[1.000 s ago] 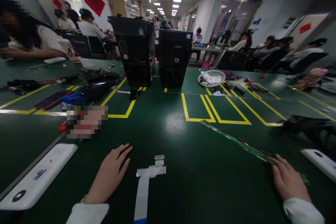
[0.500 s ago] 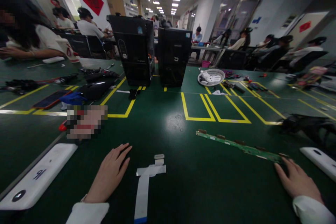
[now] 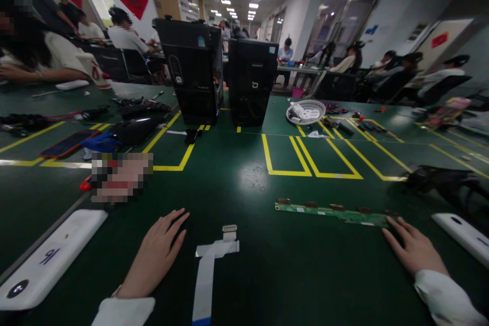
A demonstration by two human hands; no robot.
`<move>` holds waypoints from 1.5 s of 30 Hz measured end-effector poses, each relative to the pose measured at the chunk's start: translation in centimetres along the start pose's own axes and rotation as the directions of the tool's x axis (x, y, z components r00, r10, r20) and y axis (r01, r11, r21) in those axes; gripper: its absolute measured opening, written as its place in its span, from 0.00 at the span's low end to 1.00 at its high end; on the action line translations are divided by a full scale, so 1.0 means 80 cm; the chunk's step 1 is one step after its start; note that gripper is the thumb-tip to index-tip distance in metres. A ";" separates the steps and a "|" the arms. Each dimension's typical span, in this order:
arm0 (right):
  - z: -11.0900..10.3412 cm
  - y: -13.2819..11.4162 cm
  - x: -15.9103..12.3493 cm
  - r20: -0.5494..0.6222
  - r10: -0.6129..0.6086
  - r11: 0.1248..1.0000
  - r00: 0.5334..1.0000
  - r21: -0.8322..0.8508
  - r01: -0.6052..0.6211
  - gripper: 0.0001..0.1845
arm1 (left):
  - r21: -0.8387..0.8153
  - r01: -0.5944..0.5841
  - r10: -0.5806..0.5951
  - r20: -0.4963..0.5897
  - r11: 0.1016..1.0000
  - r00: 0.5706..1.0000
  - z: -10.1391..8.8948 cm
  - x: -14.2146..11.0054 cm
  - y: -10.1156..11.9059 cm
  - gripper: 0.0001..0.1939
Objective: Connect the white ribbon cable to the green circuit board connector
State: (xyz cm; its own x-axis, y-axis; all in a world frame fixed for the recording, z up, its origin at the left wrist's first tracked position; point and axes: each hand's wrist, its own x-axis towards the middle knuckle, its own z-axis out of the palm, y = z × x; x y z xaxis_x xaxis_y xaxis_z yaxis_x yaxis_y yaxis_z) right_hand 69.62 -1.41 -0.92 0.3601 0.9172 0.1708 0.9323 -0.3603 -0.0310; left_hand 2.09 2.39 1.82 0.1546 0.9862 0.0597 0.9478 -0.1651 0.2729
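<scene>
My left hand (image 3: 155, 249) lies on the green table, fingers stretched out and thumb apart, holding nothing. Just right of it is a flat white ribbon cable (image 3: 203, 285) with a blue end, a silvery crosspiece and a connector (image 3: 229, 228) at its top. My right hand (image 3: 414, 247) is at the right end of a long, narrow green circuit board (image 3: 324, 211). Thumb and fingertips are on that end, partly covering it. Brown tabs stick up along the board's far edge, and it lies nearly level across the view.
White devices flank my hands: one at left (image 3: 53, 260), another at right (image 3: 460, 237). Two black computer towers (image 3: 189, 76) stand ahead. A white basket (image 3: 305, 112) with parts is beyond the yellow tape outlines (image 3: 290, 173). A black bundle (image 3: 443, 186) sits at right; several people work around.
My right hand has moved left with the circuit board, which has turned from a slant to nearly level. My left hand and the ribbon cable keep their places; the view has shifted slightly.
</scene>
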 end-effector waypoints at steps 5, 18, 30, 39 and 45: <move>-0.007 -0.058 -0.011 -0.065 -0.129 0.991 0.989 -0.032 0.127 0.35 | 0.003 -0.021 0.021 -0.020 1.000 1.000 0.002 0.000 -0.001 0.26; -0.022 -0.238 -0.019 -0.142 -0.398 0.917 0.906 -0.039 0.397 0.27 | 0.108 0.118 -0.100 -0.161 0.987 0.982 0.001 0.000 -0.004 0.29; -0.043 -0.369 -0.055 -0.077 -0.400 0.916 0.913 -0.066 0.396 0.26 | 0.175 0.225 -0.189 -0.201 0.958 0.961 0.000 -0.001 0.002 0.34; -0.050 -0.374 -0.063 -0.020 -0.355 0.934 0.935 -0.058 0.353 0.27 | 0.221 0.260 -0.207 -0.237 0.940 0.949 -0.004 -0.003 0.010 0.33; -0.045 -0.372 -0.068 -0.009 -0.325 0.944 0.946 -0.069 0.324 0.28 | 0.210 0.315 -0.258 -0.261 0.925 0.930 -0.009 -0.006 0.015 0.33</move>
State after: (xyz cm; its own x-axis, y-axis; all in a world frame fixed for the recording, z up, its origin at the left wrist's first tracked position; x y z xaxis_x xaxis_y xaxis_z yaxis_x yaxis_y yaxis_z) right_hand 39.78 3.74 2.63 0.0372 0.9829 0.1804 0.9941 -0.0548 0.0937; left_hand 2.94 1.74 2.77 -0.1732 0.9562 0.2361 0.9845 0.1611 0.0696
